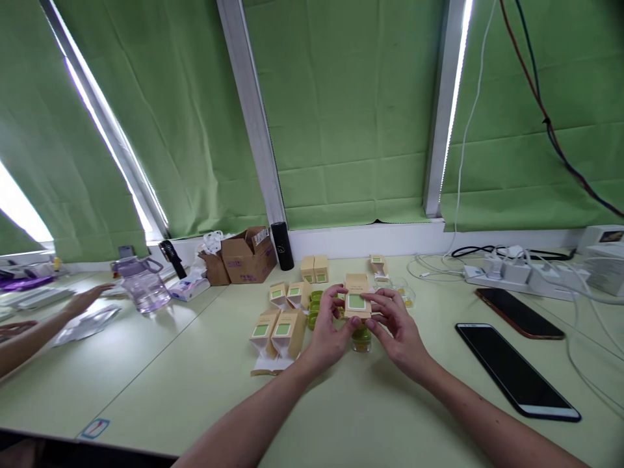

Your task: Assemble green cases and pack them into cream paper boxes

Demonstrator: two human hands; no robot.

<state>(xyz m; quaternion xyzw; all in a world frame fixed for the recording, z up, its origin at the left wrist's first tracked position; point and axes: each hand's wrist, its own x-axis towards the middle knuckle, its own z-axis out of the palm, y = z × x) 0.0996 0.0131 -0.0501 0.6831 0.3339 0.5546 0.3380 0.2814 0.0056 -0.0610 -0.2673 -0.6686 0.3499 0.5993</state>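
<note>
Both my hands hold a small tan carton (357, 294) with a green label, a little above the pale green table (205, 364). My left hand (327, 328) grips its left side and my right hand (396, 323) its right side, fingers curled. Just under the carton stands a small jar (361, 339) with a green lid and yellowish contents. Several more tan cartons (277, 330) lie to the left with open flaps, others (314, 268) stand further back, and green lids (314, 307) sit behind my left hand.
Two dark phones (517, 367) lie at the right beside a white power strip (507, 273) with cables. A brown cardboard box (246, 257), a black cylinder (281, 246) and a clear purple-lidded jug (142, 283) stand at the back left. Another person's hand (85, 300) reaches in from the left.
</note>
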